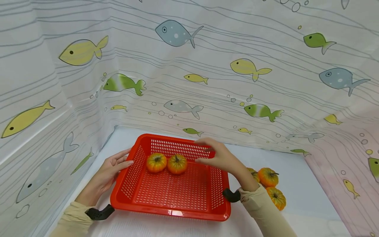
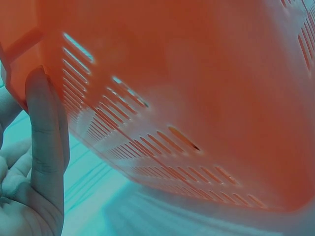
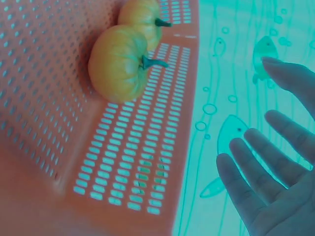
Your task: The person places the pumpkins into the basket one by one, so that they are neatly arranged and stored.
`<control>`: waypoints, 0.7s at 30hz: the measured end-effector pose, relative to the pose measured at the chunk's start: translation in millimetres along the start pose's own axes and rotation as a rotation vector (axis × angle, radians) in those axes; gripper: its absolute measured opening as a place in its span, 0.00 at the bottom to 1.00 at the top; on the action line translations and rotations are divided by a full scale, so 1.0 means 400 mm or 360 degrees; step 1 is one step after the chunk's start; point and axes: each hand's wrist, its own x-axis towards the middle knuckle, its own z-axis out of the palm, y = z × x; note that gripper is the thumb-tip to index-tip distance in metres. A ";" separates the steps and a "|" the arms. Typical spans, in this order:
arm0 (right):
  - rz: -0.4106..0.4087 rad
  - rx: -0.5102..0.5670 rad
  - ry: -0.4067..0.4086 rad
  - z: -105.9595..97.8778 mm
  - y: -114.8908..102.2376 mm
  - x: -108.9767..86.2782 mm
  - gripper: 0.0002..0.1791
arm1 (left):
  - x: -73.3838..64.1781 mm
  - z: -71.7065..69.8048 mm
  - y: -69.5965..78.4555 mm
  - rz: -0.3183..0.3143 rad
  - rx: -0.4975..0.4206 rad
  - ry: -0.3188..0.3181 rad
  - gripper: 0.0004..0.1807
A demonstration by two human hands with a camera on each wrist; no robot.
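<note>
A red plastic basket [image 1: 174,194] with slotted walls holds two small orange pumpkins, the left pumpkin [image 1: 156,162] beside the right pumpkin [image 1: 177,164], against its back wall. My left hand [image 1: 108,172] is at the basket's left side, its thumb at the rim and fingers outside; in the left wrist view a straight finger [image 2: 44,132] touches the outer wall. My right hand [image 1: 217,156] hovers over the back right corner, fingers spread and nothing in them. The right wrist view shows that hand [image 3: 270,182] beside the basket wall, apart from the pumpkins [image 3: 118,64].
Right of the basket, beyond my right forearm, lie three more small pumpkins [image 1: 268,177], one partly hidden by the wrist. Fish-patterned sheeting [image 1: 189,62] rises around the white table [image 1: 302,194]. Black straps [image 1: 100,213] sit at both wrists.
</note>
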 end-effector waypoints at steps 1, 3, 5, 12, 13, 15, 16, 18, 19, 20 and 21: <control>0.0001 -0.0014 0.0007 -0.006 0.002 -0.009 0.34 | 0.001 0.001 0.000 -0.0004 0.0005 0.0005 0.35; 0.0009 -0.0033 0.0023 -0.019 0.005 -0.029 0.33 | 0.002 0.002 -0.001 -0.0012 0.0013 0.0015 0.36; 0.0030 -0.0046 0.0036 -0.032 0.009 -0.050 0.34 | 0.002 0.003 0.000 -0.0013 0.0021 0.0023 0.36; 0.0086 -0.0068 0.0094 -0.077 0.024 -0.122 0.33 | 0.001 0.004 0.002 -0.0006 0.0019 0.0026 0.36; 0.0075 -0.0081 0.0107 -0.083 0.028 -0.132 0.33 | 0.001 0.004 0.001 -0.0008 0.0015 0.0027 0.36; 0.0064 -0.0112 0.0139 -0.094 0.034 -0.149 0.33 | 0.000 0.004 0.001 -0.0011 0.0011 0.0029 0.36; 0.0065 -0.0127 0.0155 -0.099 0.036 -0.158 0.33 | 0.000 0.004 0.001 -0.0014 0.0009 0.0031 0.36; 0.0074 -0.0161 0.0188 -0.109 0.041 -0.176 0.33 | 0.000 0.004 0.000 -0.0015 0.0004 0.0030 0.36; 0.0088 -0.0182 0.0206 -0.113 0.044 -0.185 0.33 | 0.000 0.004 0.000 -0.0016 0.0001 0.0027 0.36; 0.0105 -0.0197 0.0221 -0.117 0.045 -0.194 0.33 | 0.000 0.005 0.000 -0.0015 0.0001 0.0025 0.36; 0.0123 -0.0209 0.0237 -0.121 0.048 -0.204 0.34 | 0.000 0.005 0.000 -0.0014 -0.0001 0.0023 0.36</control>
